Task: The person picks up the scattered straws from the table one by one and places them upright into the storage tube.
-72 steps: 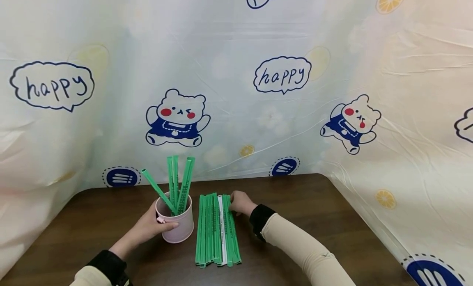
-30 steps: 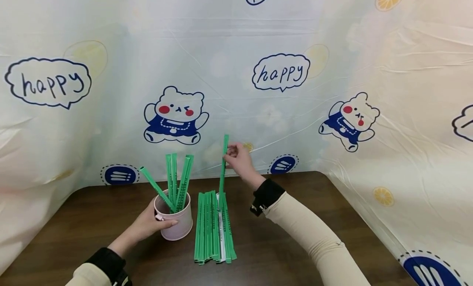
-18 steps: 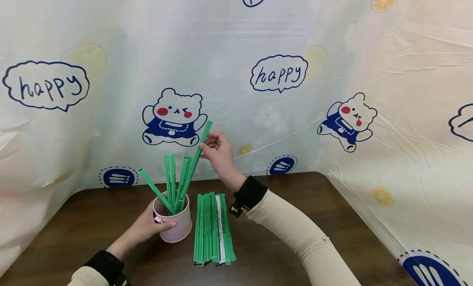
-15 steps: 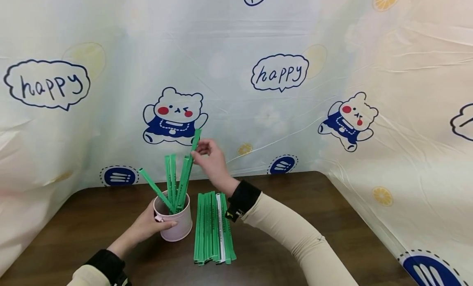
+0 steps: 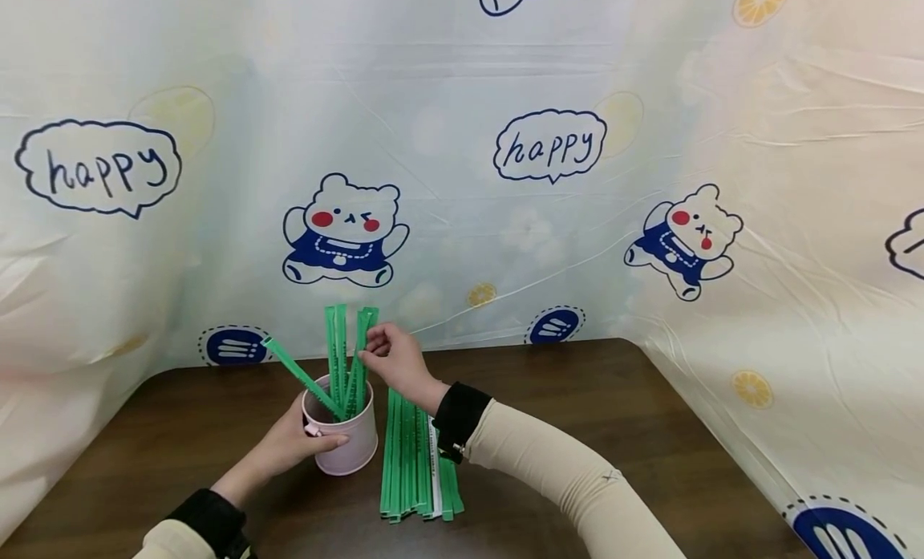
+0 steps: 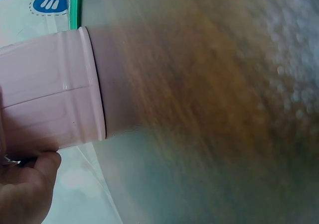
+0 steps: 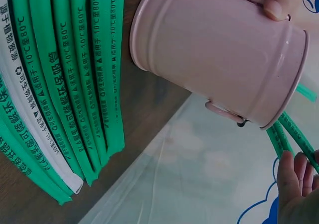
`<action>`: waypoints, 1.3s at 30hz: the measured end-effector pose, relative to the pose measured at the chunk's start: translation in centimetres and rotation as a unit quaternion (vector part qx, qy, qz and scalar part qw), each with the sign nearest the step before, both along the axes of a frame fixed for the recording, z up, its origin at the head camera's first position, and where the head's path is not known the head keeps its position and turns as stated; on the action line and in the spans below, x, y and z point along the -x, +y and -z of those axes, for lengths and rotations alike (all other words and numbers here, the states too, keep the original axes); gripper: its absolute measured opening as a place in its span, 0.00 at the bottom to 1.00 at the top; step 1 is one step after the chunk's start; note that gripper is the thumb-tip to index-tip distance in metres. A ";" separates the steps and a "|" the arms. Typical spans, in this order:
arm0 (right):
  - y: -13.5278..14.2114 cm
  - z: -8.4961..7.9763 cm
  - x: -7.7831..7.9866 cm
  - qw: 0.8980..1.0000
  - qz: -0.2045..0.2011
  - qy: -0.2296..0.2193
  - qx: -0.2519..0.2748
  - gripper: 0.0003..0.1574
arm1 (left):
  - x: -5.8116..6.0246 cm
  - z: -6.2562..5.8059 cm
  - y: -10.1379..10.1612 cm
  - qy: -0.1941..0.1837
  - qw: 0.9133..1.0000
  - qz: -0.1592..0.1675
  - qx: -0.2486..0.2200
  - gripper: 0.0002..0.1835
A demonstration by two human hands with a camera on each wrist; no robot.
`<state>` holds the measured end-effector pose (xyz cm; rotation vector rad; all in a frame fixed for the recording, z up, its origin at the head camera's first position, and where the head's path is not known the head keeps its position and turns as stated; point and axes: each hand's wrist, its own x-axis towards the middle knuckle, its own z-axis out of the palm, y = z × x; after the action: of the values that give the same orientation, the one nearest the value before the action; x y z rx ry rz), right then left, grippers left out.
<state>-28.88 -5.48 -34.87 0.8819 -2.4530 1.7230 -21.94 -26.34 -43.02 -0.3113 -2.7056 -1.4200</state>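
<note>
A small pink metal bucket stands on the table with several green-wrapped straws leaning in it. My left hand grips the bucket from its left, the thumb across its front. My right hand pinches a green-wrapped straw whose lower end is inside the bucket; in the right wrist view the fingers are against it just beyond the rim. To the right of the bucket lies a flat row of green-wrapped straws, with one white-wrapped straw among them. The right forearm covers part of that row.
The dark brown wooden table extends to both sides of the bucket and row. A pale printed curtain hangs right behind its back edge and along its sides. In the right wrist view a small handle sticks out below the bucket's rim.
My right hand picked a green-wrapped straw off the row's right side, lifted it, carried it left and lowered it into the bucket. The left hand stays on the bucket.
</note>
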 end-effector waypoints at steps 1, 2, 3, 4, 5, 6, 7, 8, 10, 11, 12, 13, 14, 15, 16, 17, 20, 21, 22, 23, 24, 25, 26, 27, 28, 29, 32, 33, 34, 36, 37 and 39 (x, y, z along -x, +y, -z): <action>0.0 0.0 0.0 1.000 -0.001 -0.001 -0.001 0.18 | 0.0 0.0 0.0 0.001 1.000 0.000 0.001 0.53; 0.0 0.1 0.0 1.000 -0.002 -0.002 -0.003 0.18 | 0.0 0.0 0.0 0.003 1.000 -0.001 0.003 0.52; 0.0 0.1 0.0 1.000 -0.003 -0.003 -0.006 0.18 | -0.1 0.0 -0.1 0.003 1.000 -0.001 0.004 0.52; 0.0 0.1 0.1 1.000 -0.004 -0.004 -0.008 0.19 | -0.1 0.0 -0.1 0.002 1.000 -0.002 0.004 0.52; 0.0 0.1 0.1 1.000 -0.004 -0.006 -0.011 0.19 | 0.0 -0.1 -0.1 0.002 1.000 -0.002 0.005 0.52; 0.0 0.1 0.1 1.000 -0.005 -0.009 -0.013 0.20 | -0.1 -0.1 0.0 0.001 1.000 -0.002 0.003 0.52; 0.1 0.2 0.2 1.000 -0.006 -0.009 -0.017 0.21 | -0.1 -0.1 0.0 -0.002 1.000 -0.002 0.004 0.52; 0.2 0.3 0.2 1.000 -0.006 -0.011 -0.021 0.22 | -0.1 -0.1 0.0 -0.004 1.000 -0.002 0.004 0.53; 0.5 0.5 0.4 0.999 -0.010 -0.018 -0.025 0.23 | -0.1 -0.1 0.1 -0.006 1.000 0.001 0.000 0.53; 0.7 0.6 0.5 0.999 -0.012 -0.023 -0.026 0.24 | -0.1 -0.1 0.1 -0.007 1.000 0.004 -0.002 0.53; 1.0 0.8 0.7 0.999 -0.015 -0.030 -0.025 0.24 | -0.1 -0.1 0.1 -0.008 1.000 0.004 -0.005 0.54; 1.3 1.0 0.9 0.999 -0.018 -0.032 -0.023 0.23 | -0.1 -0.2 0.1 -0.009 1.000 0.004 -0.007 0.54; 1.7 1.1 1.1 0.999 -0.019 -0.041 -0.018 0.23 | -0.1 -0.2 0.1 -0.006 1.000 0.002 -0.004 0.54; 2.2 1.3 1.3 0.999 -0.020 -0.042 -0.018 0.23 | -0.1 -0.2 0.1 -0.005 1.000 0.002 -0.005 0.54; 2.6 2.5 2.4 0.999 -0.027 -0.023 -0.015 0.25 | -0.1 -0.3 0.1 -0.005 1.000 0.001 -0.005 0.54; 3.2 2.8 2.6 0.999 -0.025 -0.021 -0.021 0.25 | -0.1 -0.3 0.1 -0.002 1.000 0.000 -0.002 0.54; 4.7 4.0 3.5 0.997 0.002 -0.031 -0.072 0.24 | -0.1 -0.3 0.1 0.001 1.000 -0.004 0.004 0.53; 5.3 7.0 5.9 0.995 0.008 -0.011 -0.097 0.25 | -0.1 -0.3 0.1 -0.001 1.000 -0.002 -0.001 0.54; 5.8 7.6 6.3 0.992 0.016 -0.012 -0.121 0.25 | -0.1 -0.3 0.1 -0.002 1.000 -0.001 -0.001 0.54; 6.3 7.1 5.8 0.987 0.033 -0.041 -0.152 0.23 | -0.1 -0.3 0.1 -0.004 1.000 -0.001 -0.001 0.54; 6.8 7.7 6.1 0.982 0.044 -0.052 -0.175 0.23 | -0.1 -0.3 0.1 -0.008 1.000 -0.002 -0.002 0.54; 7.2 8.2 6.4 0.978 0.051 -0.057 -0.193 0.22 | -0.1 -0.4 0.0 -0.012 1.000 -0.002 -0.002 0.54; 7.7 8.5 6.6 0.975 0.059 -0.066 -0.204 0.19 | -0.1 -0.5 0.0 -0.016 1.000 -0.002 -0.003 0.55; 8.0 8.8 6.7 0.972 0.068 -0.072 -0.214 0.16 | -0.1 -0.5 0.0 -0.019 1.000 -0.002 -0.002 0.55; 8.4 6.5 4.7 0.967 0.076 -0.101 -0.223 0.08 | 0.0 -0.5 0.0 -0.022 1.000 -0.003 -0.002 0.55; 8.5 6.7 4.6 0.963 0.083 -0.115 -0.228 0.02 | 0.0 -0.5 -0.1 -0.023 1.000 -0.004 -0.002 0.55; 8.9 7.2 4.5 0.962 0.079 -0.132 -0.227 0.21 | 0.0 -0.6 -0.1 -0.021 1.000 -0.006 0.001 0.55; 8.9 7.4 4.4 0.962 0.074 -0.135 -0.226 0.26 | 0.0 -0.5 -0.1 -0.019 1.000 -0.007 0.002 0.55; 8.9 7.7 4.4 0.963 0.068 -0.136 -0.223 0.31 | 0.0 -0.5 -0.1 -0.016 1.000 -0.006 0.003 0.54; 8.9 8.2 4.2 0.965 0.060 -0.138 -0.214 0.34 | -0.1 -0.4 0.0 -0.011 1.000 -0.003 0.005 0.54; 8.9 8.4 4.1 0.966 0.058 -0.139 -0.211 0.36 | -0.1 -0.4 0.0 -0.011 1.000 -0.001 0.003 0.54; 8.8 8.8 4.0 0.967 0.059 -0.141 -0.204 0.37 | -0.1 -0.3 0.0 -0.011 1.000 0.003 0.003 0.54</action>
<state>-32.88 3.32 -43.64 0.5149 -3.0469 1.4111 -21.88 -26.31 -42.68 -0.3060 -2.7280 -1.4256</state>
